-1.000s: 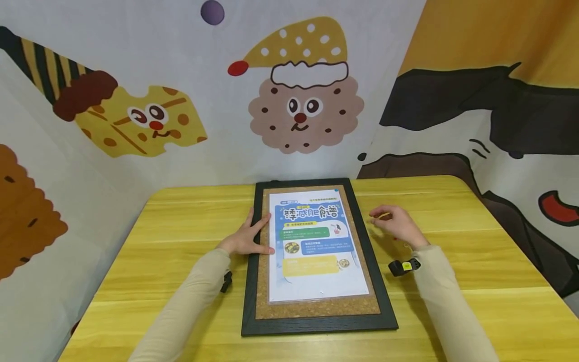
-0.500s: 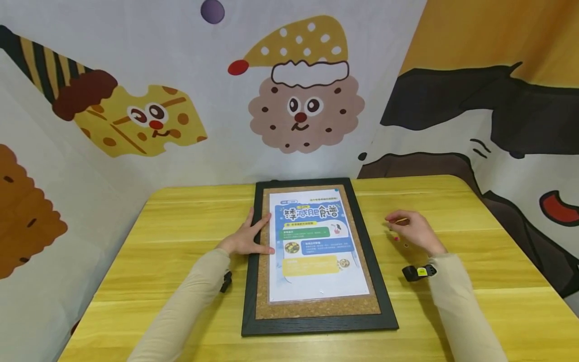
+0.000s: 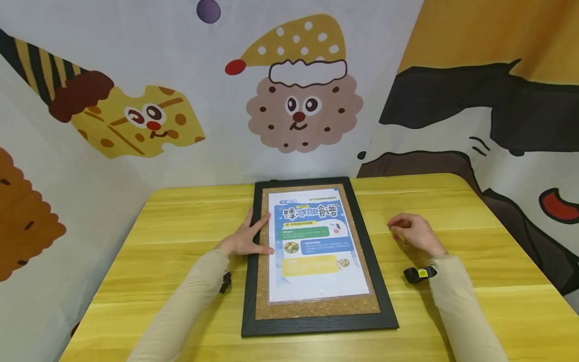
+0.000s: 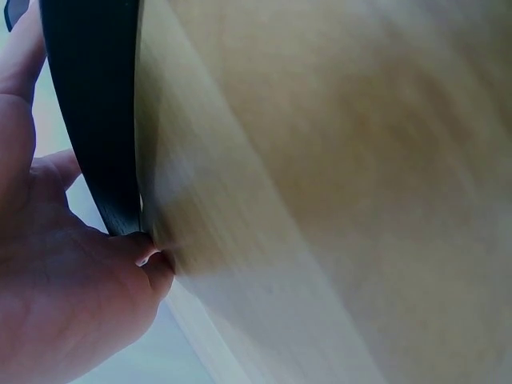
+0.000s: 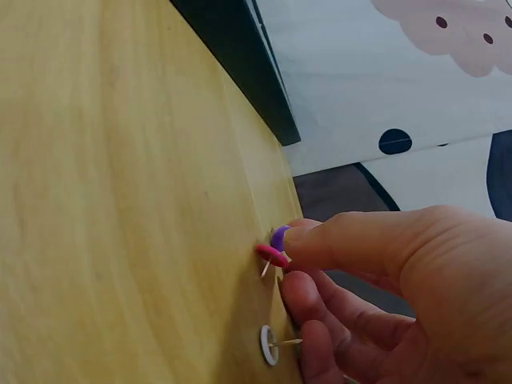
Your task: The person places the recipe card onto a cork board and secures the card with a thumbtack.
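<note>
A black-framed cork board (image 3: 318,311) lies on the table, bearing a printed poster (image 3: 316,286) with a blue thumbtack (image 3: 336,189) at its top right corner. My left hand (image 3: 244,239) rests on the board's left edge, thumb and forefinger spread over frame and cork; the left wrist view shows other fingertips bent against the black frame (image 4: 100,120). Right of the board, my right hand (image 3: 416,235) pinches a purple thumbtack (image 5: 279,238) between thumb and finger. Just below it are a pink thumbtack (image 5: 270,256) and a white thumbtack (image 5: 269,344), points up or sideways, on the tabletop.
The yellow wood-grain table (image 3: 181,221) reaches back to a cloth wall (image 3: 217,166) printed with cartoon food. Black camera straps sit on both wrists, the right one's camera (image 3: 418,273) hanging near the tabletop.
My right hand has moved from beside the board's right edge, rightward and slightly toward me, to the thumbtacks, and now pinches the purple one. The left hand has stayed on the board.
</note>
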`<state>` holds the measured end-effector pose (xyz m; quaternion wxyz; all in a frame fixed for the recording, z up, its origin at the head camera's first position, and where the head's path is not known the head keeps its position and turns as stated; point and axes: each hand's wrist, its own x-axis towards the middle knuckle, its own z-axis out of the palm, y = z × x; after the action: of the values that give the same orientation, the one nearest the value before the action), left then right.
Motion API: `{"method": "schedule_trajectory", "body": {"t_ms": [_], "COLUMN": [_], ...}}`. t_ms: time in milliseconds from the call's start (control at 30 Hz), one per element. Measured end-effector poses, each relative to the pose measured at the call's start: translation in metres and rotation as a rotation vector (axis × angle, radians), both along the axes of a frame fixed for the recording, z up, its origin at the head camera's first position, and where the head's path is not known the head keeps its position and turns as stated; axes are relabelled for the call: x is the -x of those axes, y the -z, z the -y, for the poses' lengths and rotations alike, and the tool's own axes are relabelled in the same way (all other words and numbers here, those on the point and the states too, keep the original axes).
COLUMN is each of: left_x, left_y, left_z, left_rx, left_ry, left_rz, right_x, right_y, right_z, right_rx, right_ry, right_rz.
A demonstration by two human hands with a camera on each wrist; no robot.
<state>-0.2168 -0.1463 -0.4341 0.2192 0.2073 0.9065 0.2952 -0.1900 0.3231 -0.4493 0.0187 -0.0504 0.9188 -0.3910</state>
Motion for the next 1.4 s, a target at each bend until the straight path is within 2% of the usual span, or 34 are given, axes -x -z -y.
{"method": "schedule_trajectory", "body": {"t_ms": [467,900,1133,1400], "left_x": [-0.001,0.000,0.001,0.001], "left_y": [-0.002,-0.005,-0.003,0.000], "left_z": [0.000,0.001,0.001,0.001], "left_rx": [-0.002,0.008,0.021,0.014], "left_ry": [-0.005,-0.007,-0.013,-0.015], "left_rz": [0.008,0.018,0.018,0.022], "right_x": [0.001,-0.003,-0.002,0.000], "right_y": [0.002,-0.002,-0.003,-0.005], "right_z": [0.003,0.010,0.019,0.026], "right_rx": [-0.001,0.078,0.063,0.045], "right_ry": [0.017,0.011,-0.030,-0.051], "right_rz": [0.010,0.007,-0.049,-0.050]}}
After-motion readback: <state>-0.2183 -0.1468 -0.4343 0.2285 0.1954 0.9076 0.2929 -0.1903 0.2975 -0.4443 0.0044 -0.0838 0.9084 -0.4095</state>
